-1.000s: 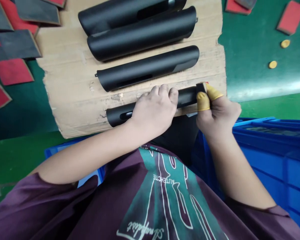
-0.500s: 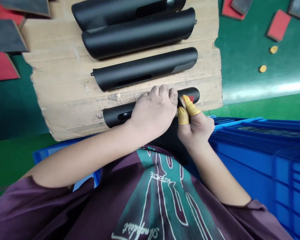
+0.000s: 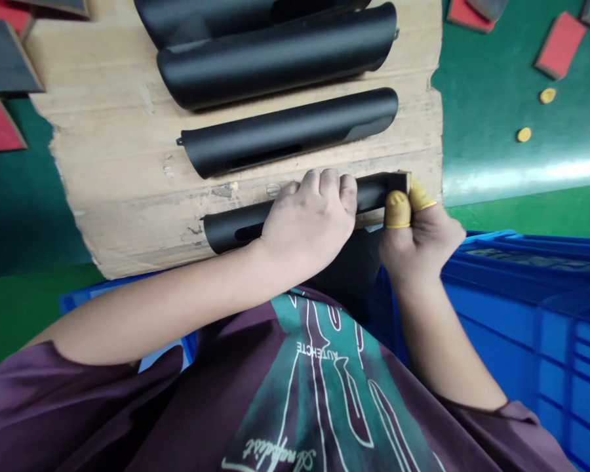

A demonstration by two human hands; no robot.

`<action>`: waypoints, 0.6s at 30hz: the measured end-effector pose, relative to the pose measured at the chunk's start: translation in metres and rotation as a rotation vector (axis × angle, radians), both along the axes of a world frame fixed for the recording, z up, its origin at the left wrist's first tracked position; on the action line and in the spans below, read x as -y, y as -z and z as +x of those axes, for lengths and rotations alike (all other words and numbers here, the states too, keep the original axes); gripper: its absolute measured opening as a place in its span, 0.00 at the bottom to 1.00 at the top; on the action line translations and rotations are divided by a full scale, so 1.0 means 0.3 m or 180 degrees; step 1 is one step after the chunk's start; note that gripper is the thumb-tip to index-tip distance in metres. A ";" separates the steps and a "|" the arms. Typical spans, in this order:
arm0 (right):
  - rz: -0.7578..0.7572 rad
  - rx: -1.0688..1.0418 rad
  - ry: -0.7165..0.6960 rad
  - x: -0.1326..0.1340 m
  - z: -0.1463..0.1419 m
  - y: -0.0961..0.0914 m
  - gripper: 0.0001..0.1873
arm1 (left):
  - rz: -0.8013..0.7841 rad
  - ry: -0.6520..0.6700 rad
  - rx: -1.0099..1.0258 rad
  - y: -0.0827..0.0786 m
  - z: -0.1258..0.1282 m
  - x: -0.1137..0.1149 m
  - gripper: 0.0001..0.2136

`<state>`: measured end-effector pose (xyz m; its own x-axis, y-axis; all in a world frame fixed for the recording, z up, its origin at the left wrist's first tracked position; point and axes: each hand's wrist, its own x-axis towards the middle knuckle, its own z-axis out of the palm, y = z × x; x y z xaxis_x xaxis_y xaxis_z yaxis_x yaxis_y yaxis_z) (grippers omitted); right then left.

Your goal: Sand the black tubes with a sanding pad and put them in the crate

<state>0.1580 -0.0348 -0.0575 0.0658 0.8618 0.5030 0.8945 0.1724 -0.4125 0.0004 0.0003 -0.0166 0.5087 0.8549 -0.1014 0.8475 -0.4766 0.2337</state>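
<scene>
My left hand (image 3: 309, 219) lies over a matte black tubular part (image 3: 231, 235) and grips it against the cardboard. My right hand (image 3: 417, 239) is at the tube's right end, with yellow finger cots (image 3: 398, 210) on the thumb and forefinger. Those two fingers pinch a small dark pad (image 3: 402, 182) and press it on the tube's end. Two more black tubular parts (image 3: 290, 131) (image 3: 275, 56) lie on the cardboard sheet (image 3: 128, 164) just above the held one.
A blue plastic crate (image 3: 521, 295) stands at the lower right, below the cardboard's edge. Red and dark grey pads (image 3: 560, 44) and small yellow discs (image 3: 524, 134) lie on the green table surface (image 3: 491, 98). More pads lie at the left.
My right hand has slid right from the tube's middle-right to its end, where the pad now covers the tip. The left hand stays on the tube, and the view has shifted slightly.
</scene>
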 end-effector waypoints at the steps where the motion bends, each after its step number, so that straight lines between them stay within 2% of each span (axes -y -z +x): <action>1: 0.0022 -0.0014 0.0000 0.000 -0.001 -0.001 0.16 | 0.0000 0.0003 0.0014 0.002 0.000 0.001 0.19; 5: 0.0017 0.0016 -0.0247 -0.001 -0.002 0.001 0.16 | -0.0036 -0.0049 0.0095 0.008 0.000 0.003 0.19; 10: 0.0046 0.0051 0.0194 -0.001 0.004 0.018 0.18 | -0.0073 -0.0154 0.0284 0.011 -0.001 0.008 0.20; 15: -0.0171 -0.0083 -0.0080 0.010 -0.018 0.023 0.18 | -0.0173 -0.0109 0.0262 0.000 -0.005 0.009 0.20; 18: -0.0331 -0.0153 0.0045 0.000 -0.016 0.010 0.19 | -0.0151 -0.0064 0.0162 -0.005 -0.007 0.007 0.21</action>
